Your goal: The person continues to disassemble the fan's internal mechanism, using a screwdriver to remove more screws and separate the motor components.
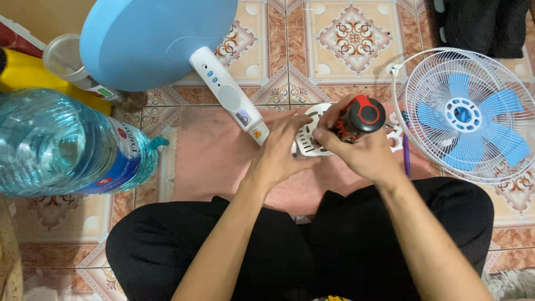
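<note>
Screwdriver (359, 118) with the chunky black-and-red handle is wrapped tight in the right hand (362, 151), pointing down into a white slotted fan housing (310, 134). That housing sits right between both hands; the left hand (278, 153) has its fingers closed on its near edge, pinning it down. So the hands are basically together, almost touching over the part. Just left of the left hand lies the white fan stand column (229, 96) running up to the round blue base (153, 39). Off past the right hand there's the white wire grille with the blue blades (467, 114) flat on the tiled floor (345, 39). Way out left, a big clear water bottle (67, 145) on its side.
</note>
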